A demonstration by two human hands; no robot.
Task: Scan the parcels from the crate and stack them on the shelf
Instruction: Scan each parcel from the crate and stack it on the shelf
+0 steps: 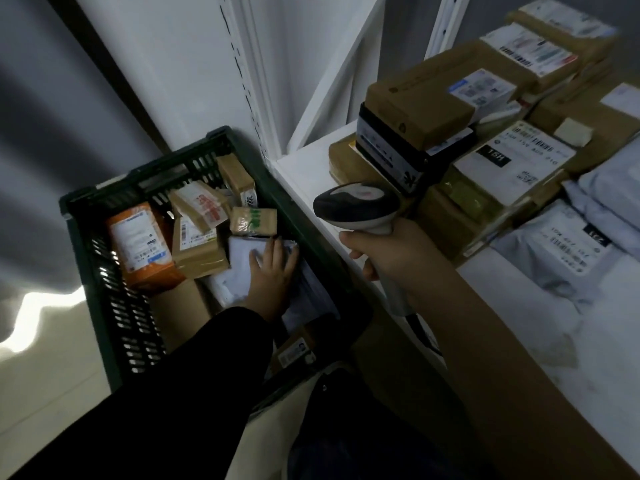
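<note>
Curled tight round the handle of the scanner (358, 206), the right grip (379, 252) holds it upright above the front edge of the shelf (304, 168). The bare forearm runs in from the lower right, and the scanner's head is turned left, toward the crate (86, 209). The left grip (273, 271) reaches down out of a black sleeve (207, 358) into the crate, fingers spread fairly straight and lying flat on a white mailer bag (239, 258) at the crate's right side. Whether the thumb hooks an edge I cannot tell. That bag lies directly under the palm, touching it, on top of other pale bags. Just beyond the fingertips sits a small box with green tape (254, 221); to the left lie brown boxes (197, 251) and an orange box (138, 244). On the shelf, well apart from the left grip, parcels are stacked: a tan box (426, 98) on a black box (391, 154), with grey bags (554, 247) to the right.
</note>
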